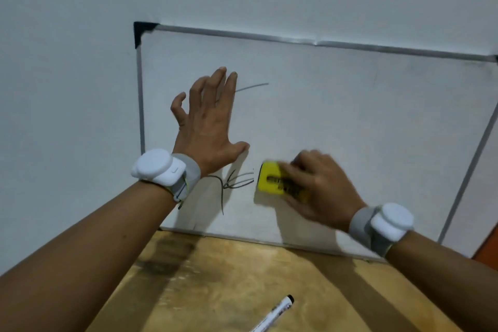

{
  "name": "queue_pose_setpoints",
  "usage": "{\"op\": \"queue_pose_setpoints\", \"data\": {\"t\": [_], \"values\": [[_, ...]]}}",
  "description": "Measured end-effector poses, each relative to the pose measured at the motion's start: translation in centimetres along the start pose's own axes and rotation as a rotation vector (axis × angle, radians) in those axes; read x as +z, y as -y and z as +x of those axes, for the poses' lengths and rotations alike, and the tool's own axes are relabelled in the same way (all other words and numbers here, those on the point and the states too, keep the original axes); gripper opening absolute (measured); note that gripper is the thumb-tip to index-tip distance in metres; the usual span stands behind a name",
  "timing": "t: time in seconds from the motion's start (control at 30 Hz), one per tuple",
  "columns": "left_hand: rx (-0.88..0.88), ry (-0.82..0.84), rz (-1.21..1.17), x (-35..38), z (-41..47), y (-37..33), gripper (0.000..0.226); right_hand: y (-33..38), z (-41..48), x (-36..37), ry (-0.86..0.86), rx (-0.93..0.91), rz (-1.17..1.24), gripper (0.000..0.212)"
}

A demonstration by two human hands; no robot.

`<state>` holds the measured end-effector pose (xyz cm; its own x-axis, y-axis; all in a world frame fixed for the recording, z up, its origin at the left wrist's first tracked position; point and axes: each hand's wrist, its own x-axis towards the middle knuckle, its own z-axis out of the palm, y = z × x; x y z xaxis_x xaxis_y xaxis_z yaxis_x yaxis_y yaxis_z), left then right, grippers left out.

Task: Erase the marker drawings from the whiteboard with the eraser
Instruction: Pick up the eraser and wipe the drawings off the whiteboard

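One whiteboard [336, 121] leans upright against a pale wall [67, 62], its lower edge resting on one wooden table [215, 277]. Two hands work its surface, each wrist wearing one grey band with a white puck. The left hand [208, 127], at 10 o'clock from the board's centre, is spread wide and empty, fingers splayed, with thumb and palm against the board. The right hand [320, 186], at 6 o'clock, grips the one yellow eraser [275, 182], pressed flat against the board and motion-blurred. Two patches of marker drawings [234, 183] show: a tangle of lines just beside the eraser at its 9 o'clock, and one stroke at 12 o'clock of that tangle, beside the left fingertips. One marker pen [277, 311] lies on the table at 6 o'clock.
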<state>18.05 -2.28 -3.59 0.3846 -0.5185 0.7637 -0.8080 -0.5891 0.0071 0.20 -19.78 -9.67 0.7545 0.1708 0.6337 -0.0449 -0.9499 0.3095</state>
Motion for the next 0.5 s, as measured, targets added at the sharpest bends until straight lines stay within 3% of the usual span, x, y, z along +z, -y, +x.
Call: {"op": "queue_pose_setpoints", "data": {"t": [0.1, 0.17, 0.37, 0.5], "values": [[-0.085, -0.049, -0.041, 0.0, -1.3, 2.0, 0.121, -2.3, 6.3, -4.5, -0.27, 0.178, -0.013, 0.055], [-0.136, -0.028, -0.05, 0.4, -2.0, 3.0, 0.121, -3.1, 9.9, -6.6, -0.326, 0.218, -0.047, 0.057], [-0.161, -0.022, -0.06, 1.3, -2.2, 4.8, 0.119, -1.5, 15.5, -5.6, -0.267, 0.094, -0.111, 0.055], [-0.136, -0.06, -0.074, 1.9, -2.3, 5.3, 0.117, 0.9, 12.7, -1.3, -0.207, 0.001, -0.087, 0.057]]}}
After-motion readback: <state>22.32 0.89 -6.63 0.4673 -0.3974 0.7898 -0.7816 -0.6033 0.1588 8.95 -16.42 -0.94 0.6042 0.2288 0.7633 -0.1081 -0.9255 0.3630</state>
